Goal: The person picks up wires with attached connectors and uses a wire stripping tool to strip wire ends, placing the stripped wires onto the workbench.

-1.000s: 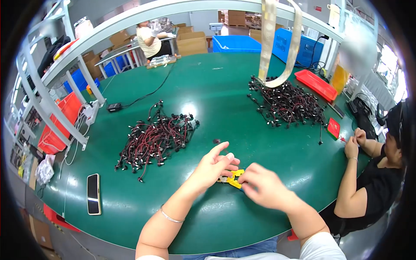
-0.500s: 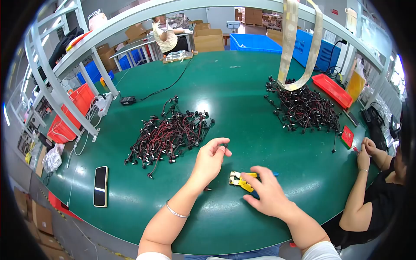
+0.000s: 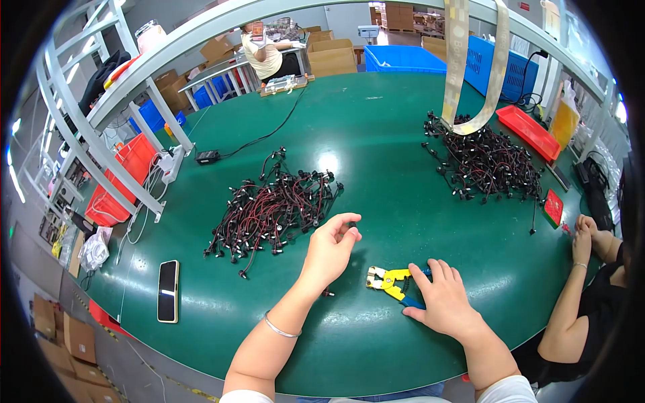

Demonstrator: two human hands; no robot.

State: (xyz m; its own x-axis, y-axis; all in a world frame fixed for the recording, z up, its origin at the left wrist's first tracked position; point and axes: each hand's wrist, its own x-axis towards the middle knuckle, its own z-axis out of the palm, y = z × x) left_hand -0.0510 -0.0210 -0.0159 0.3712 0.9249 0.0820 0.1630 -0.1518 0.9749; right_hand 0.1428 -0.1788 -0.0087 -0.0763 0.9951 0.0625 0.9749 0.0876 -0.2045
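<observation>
My left hand (image 3: pixel 332 248) is closed in a pinch, held above the table right of the nearer cable pile. Between its fingertips shows a small dark cable end, mostly hidden; a short dark end with a pale tip (image 3: pixel 328 293) appears below the wrist. A yellow-and-blue pair of wire strippers (image 3: pixel 390 279) lies on the green table (image 3: pixel 322 363), metal jaws toward the left. Over its handles, my right hand (image 3: pixel 443 299) has its fingers spread, with index finger and thumb at the blue grips. The nearer pile (image 3: pixel 269 208) consists of short black-and-red cables.
Another cable pile (image 3: pixel 487 161) lies at the back right, below a hanging tape strip (image 3: pixel 453 67). Beside it is a red tray (image 3: pixel 529 132). A phone (image 3: pixel 168 291) rests at left. A co-worker's hands (image 3: pixel 584 235) are at the right edge near a small red-green box (image 3: pixel 553 207).
My right hand has moved right and down onto the wire strippers' handles, uncovering more of the tool. My left hand keeps its pinch. The whole view has shifted slightly.
</observation>
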